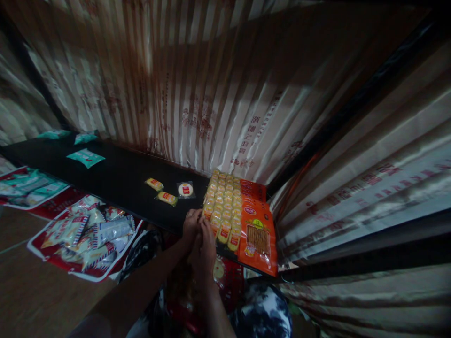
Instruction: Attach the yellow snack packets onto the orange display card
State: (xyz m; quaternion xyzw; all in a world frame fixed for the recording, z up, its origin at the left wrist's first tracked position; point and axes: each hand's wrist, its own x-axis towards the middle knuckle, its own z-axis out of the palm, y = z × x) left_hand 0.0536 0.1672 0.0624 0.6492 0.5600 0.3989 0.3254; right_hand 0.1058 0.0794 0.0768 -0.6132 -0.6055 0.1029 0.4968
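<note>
My left hand (191, 224) and my right hand (207, 238) meet at the near left corner of a block of small yellow packaged cakes (225, 202). The fingers of both are curled in close together, and what they hold, if anything, is hidden. The packaged cakes stand in tight rows on a long black board (116, 173). Left of the block lie two loose yellow packaged cakes (167, 198) and a round white packaged cake (186, 189). Orange snack bags (259, 237) lie flat along the block's right side.
Below my hands is a red basket (230, 281) between my knees. A basket of white snack packets (93, 234) and another of teal packets (31, 188) stand at the left. Several teal packets (86, 158) lie on the board's far end. Printed sheeting (211, 94) hangs behind and to the right.
</note>
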